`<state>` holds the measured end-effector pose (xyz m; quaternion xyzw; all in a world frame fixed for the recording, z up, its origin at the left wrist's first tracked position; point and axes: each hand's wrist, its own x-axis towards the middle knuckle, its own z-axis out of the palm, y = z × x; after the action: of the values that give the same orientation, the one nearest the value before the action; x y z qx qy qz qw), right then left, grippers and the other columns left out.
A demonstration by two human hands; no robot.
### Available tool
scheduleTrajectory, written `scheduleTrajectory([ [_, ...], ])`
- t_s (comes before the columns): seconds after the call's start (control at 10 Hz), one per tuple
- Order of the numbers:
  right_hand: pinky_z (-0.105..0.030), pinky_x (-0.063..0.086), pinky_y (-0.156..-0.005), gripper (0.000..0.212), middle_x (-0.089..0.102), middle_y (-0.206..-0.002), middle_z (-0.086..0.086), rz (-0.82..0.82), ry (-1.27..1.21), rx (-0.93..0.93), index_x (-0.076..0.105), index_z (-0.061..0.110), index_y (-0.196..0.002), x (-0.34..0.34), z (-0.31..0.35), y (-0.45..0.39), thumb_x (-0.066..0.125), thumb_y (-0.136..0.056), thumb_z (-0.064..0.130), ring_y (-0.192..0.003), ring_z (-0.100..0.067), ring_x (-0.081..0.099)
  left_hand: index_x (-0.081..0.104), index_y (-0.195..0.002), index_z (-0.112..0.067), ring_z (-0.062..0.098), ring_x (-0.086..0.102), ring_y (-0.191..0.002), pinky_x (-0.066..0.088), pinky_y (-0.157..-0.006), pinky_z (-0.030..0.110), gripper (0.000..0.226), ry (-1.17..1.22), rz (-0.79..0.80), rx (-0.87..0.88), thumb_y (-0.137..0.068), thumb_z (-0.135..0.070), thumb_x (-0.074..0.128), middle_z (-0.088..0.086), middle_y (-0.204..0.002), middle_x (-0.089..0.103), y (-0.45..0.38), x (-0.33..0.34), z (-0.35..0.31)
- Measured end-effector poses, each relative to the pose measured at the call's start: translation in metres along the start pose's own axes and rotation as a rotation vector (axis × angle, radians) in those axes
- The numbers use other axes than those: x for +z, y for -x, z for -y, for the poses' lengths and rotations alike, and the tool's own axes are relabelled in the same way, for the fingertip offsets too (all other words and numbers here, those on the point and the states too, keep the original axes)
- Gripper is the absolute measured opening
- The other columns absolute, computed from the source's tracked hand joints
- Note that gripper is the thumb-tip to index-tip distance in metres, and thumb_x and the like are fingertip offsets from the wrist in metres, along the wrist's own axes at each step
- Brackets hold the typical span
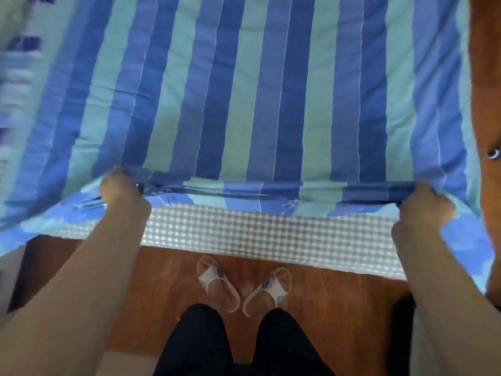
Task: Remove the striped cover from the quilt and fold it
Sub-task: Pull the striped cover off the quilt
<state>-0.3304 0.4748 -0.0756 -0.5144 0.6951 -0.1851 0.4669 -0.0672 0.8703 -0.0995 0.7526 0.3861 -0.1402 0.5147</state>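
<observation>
Both hands [123, 191] [423, 204] grip striped cover's [257, 104] near edge.

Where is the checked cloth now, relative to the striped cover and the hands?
In the head view the checked cloth hangs low in the middle, just below the bunched edge of the striped cover, between the left hand and right hand, above the slippers.
</observation>
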Motion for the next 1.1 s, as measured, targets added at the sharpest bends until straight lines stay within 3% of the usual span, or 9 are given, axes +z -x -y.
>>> scheduleTrajectory([
  [0.1,-0.026,0.041,-0.063,0.012,0.052,-0.076,0.003,0.153,0.016,-0.317,0.060,0.020,-0.086,0.067,0.090,-0.046,0.051,-0.092,0.027,-0.069,-0.014,0.047,0.062,-0.088,-0.013,0.019,0.066,-0.065,0.046,-0.052,0.026,0.010,-0.173,0.292,0.247,-0.098,-0.014,0.059,0.006,-0.072,0.070,-0.022,0.052,-0.091],
  [0.2,-0.015,0.047,-0.066,0.038,0.063,-0.113,-0.017,0.468,0.419,-0.452,0.053,0.010,-0.136,0.123,0.114,-0.078,0.054,-0.099,0.021,-0.081,-0.019,0.057,0.061,-0.087,-0.021,0.019,0.063,-0.066,0.050,-0.060,0.026,0.020,-0.564,0.466,0.448,-0.101,-0.031,0.053,0.010,-0.090,0.064,-0.021,0.085,-0.104],
  [0.3,-0.022,0.046,-0.061,0.052,0.058,-0.128,-0.013,0.603,0.955,-0.527,0.045,0.020,-0.145,0.159,0.075,-0.071,0.058,-0.095,0.028,-0.078,-0.020,0.058,0.060,-0.131,-0.013,0.038,0.057,-0.117,0.047,-0.098,0.044,0.040,-0.986,0.352,0.812,-0.095,-0.030,0.058,0.018,-0.132,0.059,-0.048,0.105,-0.058],
  [0.4,-0.038,0.046,-0.097,0.062,0.037,-0.153,-0.009,0.706,1.189,-0.611,0.034,0.021,-0.152,0.189,0.018,-0.049,0.058,-0.096,0.033,-0.122,-0.032,0.055,0.041,-0.151,-0.019,0.038,0.044,-0.130,0.041,-0.104,0.047,0.062,-1.157,0.487,0.873,-0.093,-0.037,0.054,0.020,-0.148,0.042,-0.060,0.107,0.006],
  [0.5,-0.043,0.017,-0.120,0.070,0.019,-0.161,-0.015,0.668,1.571,-0.748,0.019,0.023,-0.156,0.204,-0.010,-0.043,0.049,-0.097,0.044,-0.149,-0.031,0.020,0.013,-0.159,-0.032,0.031,0.013,-0.151,0.022,-0.118,0.046,0.073,-1.383,0.563,0.866,-0.098,-0.045,0.051,0.010,-0.166,0.013,-0.097,0.099,0.037],
  [0.6,-0.046,0.023,-0.118,0.059,0.025,-0.157,-0.015,0.640,1.571,-0.594,0.029,0.028,-0.152,0.217,-0.005,-0.036,0.045,-0.097,0.041,-0.146,-0.035,0.024,0.007,-0.159,-0.034,0.030,0.012,-0.151,0.021,-0.120,0.043,0.075,-1.524,0.648,0.876,-0.098,-0.046,0.048,0.008,-0.166,0.010,-0.116,0.102,0.031],
  [0.8,-0.037,0.047,-0.084,0.022,0.061,-0.109,-0.013,0.467,0.970,-0.866,0.068,0.013,-0.111,0.261,0.049,-0.032,0.058,-0.092,0.016,-0.104,-0.033,0.057,0.066,-0.120,-0.022,0.025,0.060,-0.108,0.052,-0.089,0.042,0.028,-1.076,0.635,0.749,-0.095,-0.023,0.054,0.002,-0.116,0.061,-0.092,0.144,-0.014],
  [1.0,-0.037,0.047,-0.072,0.016,0.049,-0.096,-0.009,0.595,0.976,-1.164,0.069,0.012,-0.106,0.333,0.064,-0.055,0.060,-0.093,0.018,-0.091,-0.033,0.054,0.066,-0.103,-0.031,-0.004,0.060,-0.082,0.048,-0.074,0.014,0.021,-0.822,0.808,0.576,-0.097,-0.017,0.051,-0.012,-0.101,0.066,-0.057,0.197,-0.016],
  [1.1,-0.035,0.044,-0.071,0.015,0.062,-0.088,-0.007,0.548,0.851,-1.024,0.075,0.015,-0.094,0.333,0.062,-0.069,0.060,-0.094,0.017,-0.086,-0.031,0.061,0.066,-0.096,-0.036,-0.011,0.059,-0.075,0.042,-0.061,0.005,0.024,-0.683,0.858,0.506,-0.096,-0.015,0.054,-0.014,-0.094,0.068,-0.042,0.220,-0.020],
])
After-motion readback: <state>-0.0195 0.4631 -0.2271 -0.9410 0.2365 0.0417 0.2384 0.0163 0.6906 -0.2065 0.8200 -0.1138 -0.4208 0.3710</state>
